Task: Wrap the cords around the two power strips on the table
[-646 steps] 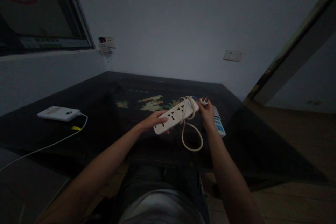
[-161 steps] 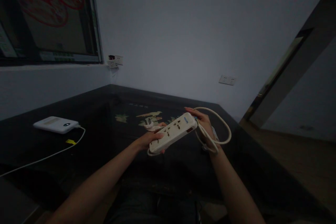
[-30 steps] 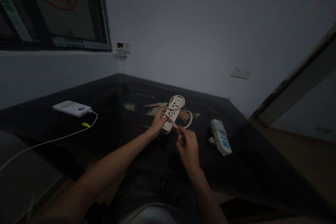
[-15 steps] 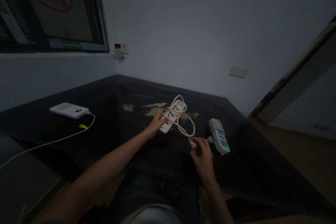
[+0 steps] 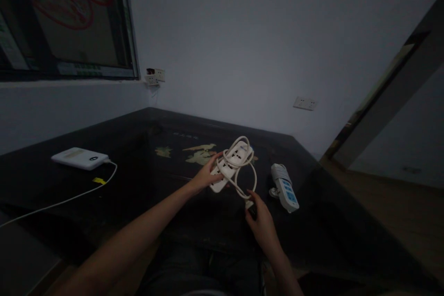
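Note:
My left hand grips the near end of a cream power strip held just above the dark table. Its cream cord loops around the strip's far end and hangs down in a loop. My right hand is closed on the plug end of that cord, below and to the right of the strip.
A second white power strip with blue sockets lies on the table to the right. At the left lies a white power bank with a white cable running off. Wall sockets sit on the back wall.
The right hand has drawn the cord end slightly nearer and left, tightening the loop round the strip. The left hand keeps its hold on the strip.

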The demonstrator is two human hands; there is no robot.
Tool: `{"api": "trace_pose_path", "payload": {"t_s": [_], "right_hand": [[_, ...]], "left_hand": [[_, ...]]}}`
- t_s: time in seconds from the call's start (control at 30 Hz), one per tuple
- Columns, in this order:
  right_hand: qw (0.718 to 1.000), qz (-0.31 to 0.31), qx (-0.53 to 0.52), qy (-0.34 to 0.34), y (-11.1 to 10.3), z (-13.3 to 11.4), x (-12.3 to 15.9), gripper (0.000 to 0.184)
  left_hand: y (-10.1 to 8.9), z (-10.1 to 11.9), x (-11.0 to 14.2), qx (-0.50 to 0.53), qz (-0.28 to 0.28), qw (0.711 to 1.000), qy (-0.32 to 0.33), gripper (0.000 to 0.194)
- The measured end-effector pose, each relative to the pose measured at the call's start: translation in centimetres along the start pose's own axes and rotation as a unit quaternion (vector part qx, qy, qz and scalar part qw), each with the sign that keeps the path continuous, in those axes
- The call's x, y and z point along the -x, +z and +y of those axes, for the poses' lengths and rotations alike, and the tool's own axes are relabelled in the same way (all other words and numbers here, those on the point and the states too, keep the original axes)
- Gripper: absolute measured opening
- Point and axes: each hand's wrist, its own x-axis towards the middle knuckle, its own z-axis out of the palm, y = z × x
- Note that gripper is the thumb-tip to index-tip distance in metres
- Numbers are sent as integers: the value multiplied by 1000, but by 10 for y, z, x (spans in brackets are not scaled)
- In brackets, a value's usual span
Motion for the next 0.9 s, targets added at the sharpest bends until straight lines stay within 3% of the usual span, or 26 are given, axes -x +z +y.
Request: {"api": "trace_pose_path", "payload": {"t_s": [0.1,0.2,0.3,0.47,0.57,0.77,0.9], "right_hand": [[1000,14,-18,4,-1,0,-3,47],[998,36,-44,16,-5,0,-6,41],[994,35,-100,36,-12,0,-6,41],[958,-8,-272,88,-24,-6,-2,38],[933,-9,-343,111,-28,-11,-1,36],[934,63,-328,125,-22,-16,11,36],[943,75,-291,142,-16,-18,21,37]], "left_hand": [[1,7,5,8,-69,997,20,99],[4,14,10,33,-137,990,-16,109],[8,18,14,62,-159,985,-38,113],[9,20,13,87,-94,991,-50,98],[10,22,13,97,-68,992,-37,100],[16,21,13,94,-6,996,-8,100],[16,18,11,80,27,996,-8,102]]}}
